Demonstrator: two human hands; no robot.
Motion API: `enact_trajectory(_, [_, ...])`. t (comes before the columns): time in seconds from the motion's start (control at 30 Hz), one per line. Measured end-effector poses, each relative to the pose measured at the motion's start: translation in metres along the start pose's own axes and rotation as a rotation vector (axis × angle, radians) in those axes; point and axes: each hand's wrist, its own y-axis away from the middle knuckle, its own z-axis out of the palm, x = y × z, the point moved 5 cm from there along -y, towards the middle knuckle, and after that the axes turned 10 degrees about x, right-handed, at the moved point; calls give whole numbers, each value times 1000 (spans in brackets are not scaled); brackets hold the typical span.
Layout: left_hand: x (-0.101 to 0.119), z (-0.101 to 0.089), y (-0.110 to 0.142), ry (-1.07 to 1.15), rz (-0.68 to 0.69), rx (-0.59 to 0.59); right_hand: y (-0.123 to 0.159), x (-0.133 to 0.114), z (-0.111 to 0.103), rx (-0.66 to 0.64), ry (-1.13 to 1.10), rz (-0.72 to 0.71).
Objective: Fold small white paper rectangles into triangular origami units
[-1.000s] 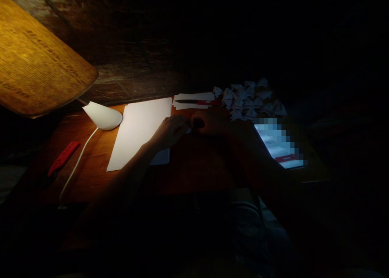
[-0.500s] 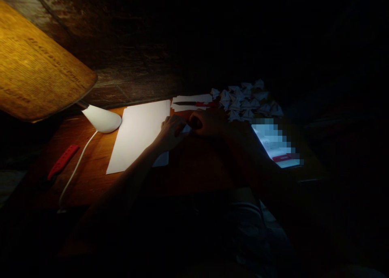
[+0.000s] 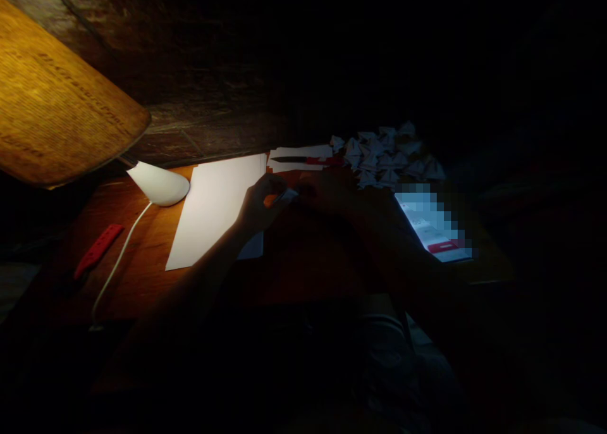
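Between my hands is a small piece of folded white paper (image 3: 287,195). My left hand (image 3: 262,201) pinches it from the left, thumb and fingers closed around its edge. My right hand (image 3: 321,191) is in deep shadow at the paper's right end, its fingers bent in and closed on it; their exact grip is hard to see. Just left of my left hand lies a stack of white paper sheets (image 3: 215,209). Behind my hands, a knife (image 3: 310,161) with a red handle rests on smaller cut paper pieces (image 3: 303,150).
Several folded paper pieces (image 3: 374,155) are heaped at the back right. A lit phone or tablet screen (image 3: 427,225) lies right of my forearm. To the left stand a lamp (image 3: 161,187) with its cord and a red utility knife (image 3: 99,250) on the wooden table (image 3: 142,288).
My left hand has turned, so its thumb and fingers now form a loop and more of the folded paper shows. My right-hand fingers have shifted slightly and are darker.
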Motion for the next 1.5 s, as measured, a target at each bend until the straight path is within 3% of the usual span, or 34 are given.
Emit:
enact_trajectory(0.2, [2, -8, -2, 139, -146, 8, -4, 6, 3, 67, -118, 15])
enact_trajectory(0.37, [-6, -5, -2, 176, -191, 0, -3, 7, 4, 87, -168, 25])
enact_trajectory(0.6, [-7, -9, -5, 165, -149, 93, -1, 6, 3, 78, -159, 107])
enact_trajectory(0.8, [3, -12, -5, 154, -134, 68, -2, 3, -1, 104, -208, 159])
enact_trajectory(1.13, [-2, -6, 0, 148, -54, 9, -1, 8, 1, 114, -305, 209])
enact_trajectory(1.5, [13, -7, 0, 97, -3, 4, -2, 7, 12, 26, -447, 213])
